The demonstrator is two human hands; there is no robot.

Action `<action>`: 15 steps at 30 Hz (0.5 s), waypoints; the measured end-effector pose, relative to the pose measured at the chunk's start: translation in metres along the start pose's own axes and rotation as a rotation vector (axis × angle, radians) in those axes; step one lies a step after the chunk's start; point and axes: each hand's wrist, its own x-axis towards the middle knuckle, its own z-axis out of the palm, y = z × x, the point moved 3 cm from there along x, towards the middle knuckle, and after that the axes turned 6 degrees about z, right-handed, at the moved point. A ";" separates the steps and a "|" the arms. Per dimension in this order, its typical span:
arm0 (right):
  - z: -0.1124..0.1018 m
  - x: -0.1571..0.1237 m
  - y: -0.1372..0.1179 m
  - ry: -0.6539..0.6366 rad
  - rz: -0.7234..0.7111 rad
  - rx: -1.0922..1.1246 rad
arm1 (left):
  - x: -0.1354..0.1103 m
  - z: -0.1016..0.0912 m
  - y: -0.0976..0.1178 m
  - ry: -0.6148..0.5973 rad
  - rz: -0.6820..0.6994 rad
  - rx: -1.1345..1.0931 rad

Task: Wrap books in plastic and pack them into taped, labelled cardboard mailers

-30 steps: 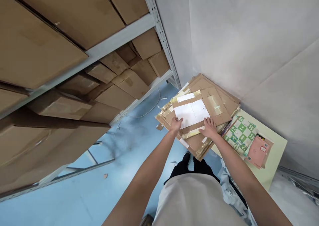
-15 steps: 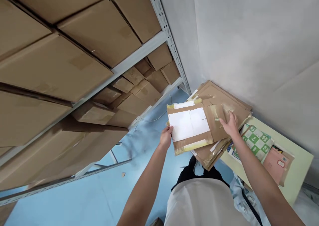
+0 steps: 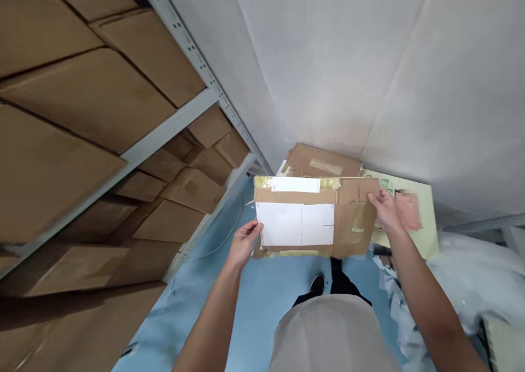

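Note:
I hold a flattened brown cardboard box (image 3: 353,219) with white labels and yellow tape in front of me, lifted off the pile. My left hand (image 3: 245,242) grips its left edge beside the large white label. My right hand (image 3: 384,210) grips its right edge, fingers curled over the cardboard. Behind it lies a stack of flattened cardboard (image 3: 322,163) on a pale yellow table (image 3: 424,235) in the corner.
Metal shelving (image 3: 192,52) loaded with brown cartons fills the left side. Grey walls meet in a corner behind the table. Crumpled clear plastic (image 3: 463,273) lies at the right. The floor is light blue, with a cable by the shelf foot.
I have lifted the labelled cardboard off the stack and turned it level in front of me. My right hand moved from its top face to its right edge. My view swung right.

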 end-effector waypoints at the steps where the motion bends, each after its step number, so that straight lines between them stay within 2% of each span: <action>1: -0.009 -0.022 -0.003 0.049 -0.027 0.027 | 0.000 0.003 0.004 -0.024 0.080 0.101; 4: -0.040 -0.084 -0.001 0.201 -0.105 0.048 | -0.002 0.022 0.024 -0.024 0.364 0.376; 6: -0.063 -0.122 0.005 0.311 -0.130 0.033 | -0.008 0.049 0.043 -0.050 0.569 0.482; 8: -0.088 -0.159 0.014 0.429 -0.136 0.013 | -0.017 0.088 0.063 -0.159 0.785 0.526; 11: -0.123 -0.211 0.026 0.601 -0.150 -0.019 | -0.038 0.159 0.087 -0.411 1.050 0.542; 15: -0.154 -0.277 0.037 0.820 -0.187 -0.060 | -0.079 0.245 0.097 -0.721 1.247 0.531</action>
